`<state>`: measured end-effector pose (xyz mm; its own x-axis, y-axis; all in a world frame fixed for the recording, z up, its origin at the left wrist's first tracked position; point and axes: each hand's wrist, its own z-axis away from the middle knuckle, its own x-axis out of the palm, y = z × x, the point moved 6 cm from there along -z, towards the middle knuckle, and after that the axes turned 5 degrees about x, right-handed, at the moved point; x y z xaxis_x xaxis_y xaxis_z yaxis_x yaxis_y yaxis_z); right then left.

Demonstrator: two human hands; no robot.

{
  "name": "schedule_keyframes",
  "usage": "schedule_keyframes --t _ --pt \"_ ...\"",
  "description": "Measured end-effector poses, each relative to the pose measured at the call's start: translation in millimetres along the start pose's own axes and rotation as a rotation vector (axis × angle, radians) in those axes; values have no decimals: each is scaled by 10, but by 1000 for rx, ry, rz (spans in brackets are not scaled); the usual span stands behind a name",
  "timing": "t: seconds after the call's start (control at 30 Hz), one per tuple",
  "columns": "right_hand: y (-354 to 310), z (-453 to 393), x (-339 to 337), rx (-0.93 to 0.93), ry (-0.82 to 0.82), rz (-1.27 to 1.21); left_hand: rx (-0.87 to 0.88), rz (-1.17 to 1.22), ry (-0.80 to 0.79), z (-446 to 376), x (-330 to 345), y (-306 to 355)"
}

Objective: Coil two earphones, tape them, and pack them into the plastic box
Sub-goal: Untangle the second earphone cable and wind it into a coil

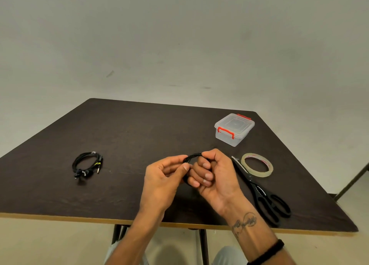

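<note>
Above the near middle of the desk (139,137), both hands hold the second earphone (193,156), wound into a small black coil. The right hand (214,175) has its fingers curled through and around the loop, a closed grip on the bundle, while the left hand (165,177) pinches the strands at the coil's top-left between thumb and forefinger. For taping, what counts is where the tape roll (257,165) lies: flat on the desk just to the right of the right hand, with the scissors (259,191) between them, their long axis running from near the roll down toward the desk's front edge. So the right hand is the nearer one. Further back on the right stands the plastic box (234,129), lid closed. The other earphone (86,164) lies coiled well apart on the left.
</note>
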<state>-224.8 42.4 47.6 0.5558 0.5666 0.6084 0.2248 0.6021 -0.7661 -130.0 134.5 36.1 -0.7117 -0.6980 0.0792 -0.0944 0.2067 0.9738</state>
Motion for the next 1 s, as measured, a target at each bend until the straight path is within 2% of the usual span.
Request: schedule_keyframes --t 0.17,0.33,0.47,0.53,0.7,0.83,0.9,1.0 --pt "-13 -9 0 59 7 113 25 -106 78 -61 -90 -28" --pt "-81 -53 -94 -31 52 311 35 -157 84 -84 -130 -13" --pt "-193 -49 -252 -214 231 748 25 -83 70 -162 -204 70" --pt "-128 -51 -282 -204 219 772 -58 32 12 -185 -187 82" --pt "-127 -14 -319 -304 275 1058 -422 516 -50 -174 -92 26" --pt "-134 -13 -336 -376 312 1127 -562 707 -124 -129 -3 23" --pt "-152 -15 -343 -420 350 1120 -502 585 -145 -128 2 -3" --pt "-200 4 -320 -473 403 1108 -238 144 -127 -184 -72 1"
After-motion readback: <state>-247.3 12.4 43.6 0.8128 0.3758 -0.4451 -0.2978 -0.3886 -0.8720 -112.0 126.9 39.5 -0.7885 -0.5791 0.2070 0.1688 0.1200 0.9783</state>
